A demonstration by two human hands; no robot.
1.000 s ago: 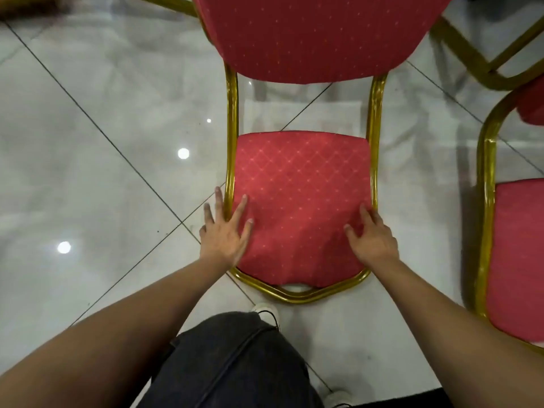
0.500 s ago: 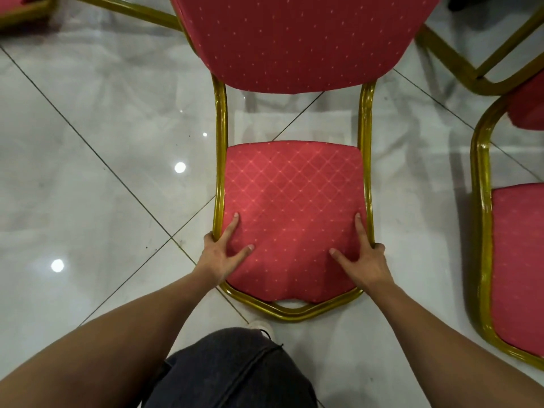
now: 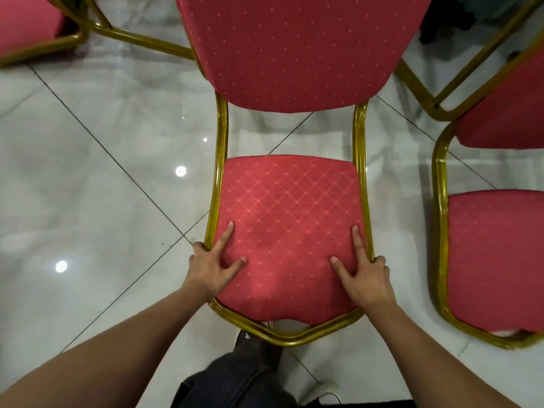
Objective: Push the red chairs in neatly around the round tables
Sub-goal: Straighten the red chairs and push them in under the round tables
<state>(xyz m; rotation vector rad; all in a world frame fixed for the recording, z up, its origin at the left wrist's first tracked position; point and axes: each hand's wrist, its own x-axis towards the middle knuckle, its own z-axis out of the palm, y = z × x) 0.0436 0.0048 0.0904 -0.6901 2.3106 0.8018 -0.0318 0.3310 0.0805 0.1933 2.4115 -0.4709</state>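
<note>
A red padded chair (image 3: 290, 207) with a gold metal frame stands straight in front of me, its backrest away from me. My left hand (image 3: 210, 267) grips the left side of the seat, with index finger and thumb on the cushion and the other fingers curled under the gold rail. My right hand (image 3: 365, 273) grips the right side the same way. No round table is in view.
A second red chair (image 3: 497, 260) stands close on the right. Part of a third chair (image 3: 26, 22) shows at the top left, and gold legs (image 3: 435, 101) cross at the top right. The floor is glossy pale tile (image 3: 88, 187). My dark trouser leg and shoe are below the seat's front.
Both hands went from lying flat on the seat to gripping its side rails. The chair now sits slightly lower and nearer in the view.
</note>
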